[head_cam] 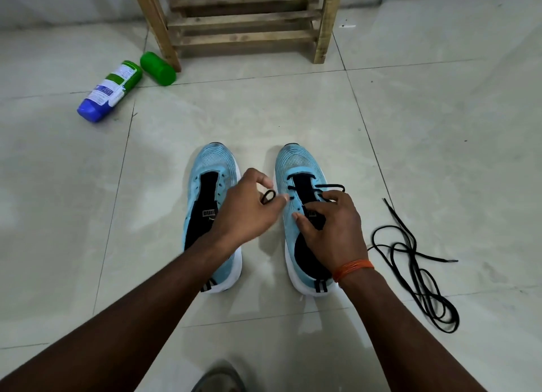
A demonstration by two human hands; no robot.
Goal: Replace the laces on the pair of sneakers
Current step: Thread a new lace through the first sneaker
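Two light-blue sneakers with black tongues stand side by side on the tiled floor, toes away from me. The left sneaker (209,168) has no lace in its eyelets. The right sneaker (296,163) has a black lace (302,177) threaded through its front eyelets. My left hand (246,212) pinches a loop of that lace between the two shoes. My right hand (334,230) rests on the right sneaker's tongue and holds the lace's other strand, which runs out to the right. A second black lace (416,262) lies loose and coiled on the floor to the right.
A green and white bottle with a blue cap (110,91) lies on its side at the back left, next to a green cylinder (158,68). A wooden frame (243,25) stands at the back. A grey object (220,377) shows at the bottom edge.
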